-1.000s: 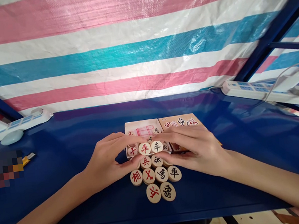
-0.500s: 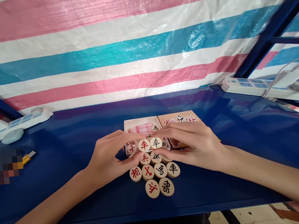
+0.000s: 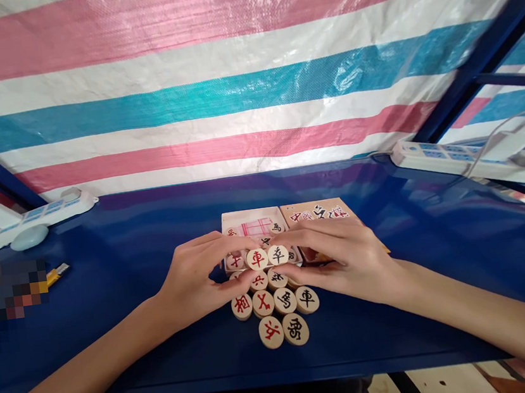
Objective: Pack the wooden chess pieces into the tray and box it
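My left hand is closed, thumb and fingers pinching a round wooden Chinese chess piece with a red character. Against its right side is a piece with a black character, gripped by the thumb and fingers of my right hand. Just nearer me, several more pieces are grouped on the blue table: a red-marked piece and a black-marked piece lie side by side in front. An open white box with pieces inside is behind my fingers, partly hidden by them.
Beside the white box lies a tan printed lid. Power strips stand at the back left and back right. A pale blue computer mouse and a yellow-wrapped item are on the left. Striped sheeting hangs behind the table.
The whole view has shifted slightly. Both hands keep the same grip on the two pieces, and the grouped pieces stay in the same arrangement.
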`<act>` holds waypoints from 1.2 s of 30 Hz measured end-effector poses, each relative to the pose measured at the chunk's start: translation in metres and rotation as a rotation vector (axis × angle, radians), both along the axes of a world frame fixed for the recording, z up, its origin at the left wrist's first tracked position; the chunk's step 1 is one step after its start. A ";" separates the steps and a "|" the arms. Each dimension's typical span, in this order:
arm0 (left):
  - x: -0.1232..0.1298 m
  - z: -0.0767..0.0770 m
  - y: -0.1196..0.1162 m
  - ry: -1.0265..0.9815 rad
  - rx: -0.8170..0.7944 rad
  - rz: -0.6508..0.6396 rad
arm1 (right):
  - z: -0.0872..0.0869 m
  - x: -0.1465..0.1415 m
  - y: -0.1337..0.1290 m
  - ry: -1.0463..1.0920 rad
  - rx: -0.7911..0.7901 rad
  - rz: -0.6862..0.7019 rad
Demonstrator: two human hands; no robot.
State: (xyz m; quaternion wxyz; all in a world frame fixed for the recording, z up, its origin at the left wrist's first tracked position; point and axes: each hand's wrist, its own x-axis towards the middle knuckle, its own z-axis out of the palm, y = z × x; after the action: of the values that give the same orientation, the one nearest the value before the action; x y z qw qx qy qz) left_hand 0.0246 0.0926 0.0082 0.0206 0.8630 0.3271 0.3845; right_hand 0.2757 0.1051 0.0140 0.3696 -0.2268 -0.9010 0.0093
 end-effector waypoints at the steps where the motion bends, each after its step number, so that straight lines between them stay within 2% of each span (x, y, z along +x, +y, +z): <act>1: 0.000 0.000 0.000 0.000 0.003 0.000 | 0.000 0.000 0.000 0.002 0.003 -0.002; 17: 0.000 -0.002 0.000 -0.015 0.027 -0.017 | 0.000 0.000 0.002 0.010 0.019 0.016; 36: 0.001 0.001 -0.001 -0.068 -0.113 -0.019 | -0.001 0.000 0.001 0.068 -0.027 0.031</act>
State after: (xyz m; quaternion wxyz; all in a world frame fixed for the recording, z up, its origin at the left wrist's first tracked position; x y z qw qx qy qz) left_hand 0.0255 0.0914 0.0091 0.0841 0.8500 0.3393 0.3941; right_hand 0.2761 0.1063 0.0134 0.3966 -0.2175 -0.8912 0.0351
